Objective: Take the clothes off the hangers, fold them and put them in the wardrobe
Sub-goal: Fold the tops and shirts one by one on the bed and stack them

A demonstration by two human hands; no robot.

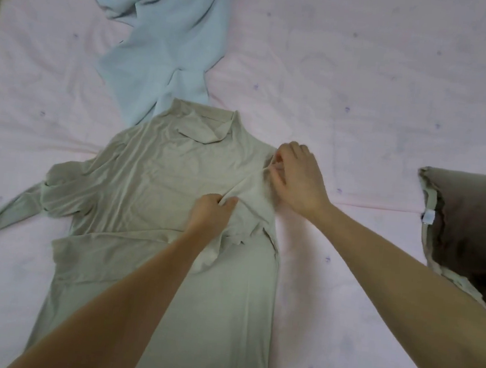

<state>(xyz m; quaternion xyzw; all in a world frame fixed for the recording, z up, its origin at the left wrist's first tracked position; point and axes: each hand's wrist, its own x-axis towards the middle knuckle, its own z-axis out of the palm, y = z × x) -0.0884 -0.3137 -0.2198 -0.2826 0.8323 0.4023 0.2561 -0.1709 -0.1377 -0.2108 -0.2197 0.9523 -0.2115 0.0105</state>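
On the pink bed (pixel 381 78), the beige top (pixel 147 173) lies flat; the left hand (pixel 211 213) and right hand (pixel 296 177) pinch its folded-in right sleeve, which could slip and bunch, spoiling the fold.

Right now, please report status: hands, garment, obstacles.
Left hand and right hand both pinch the beige turtleneck, flat on the bed. Blue garment touches its collar.

Both hands pinch a beige turtleneck top (pixel 152 174) lying flat on a pink bedsheet (pixel 395 95): left hand (pixel 211 213) mid-chest, right hand (pixel 298 177) at its shoulder.
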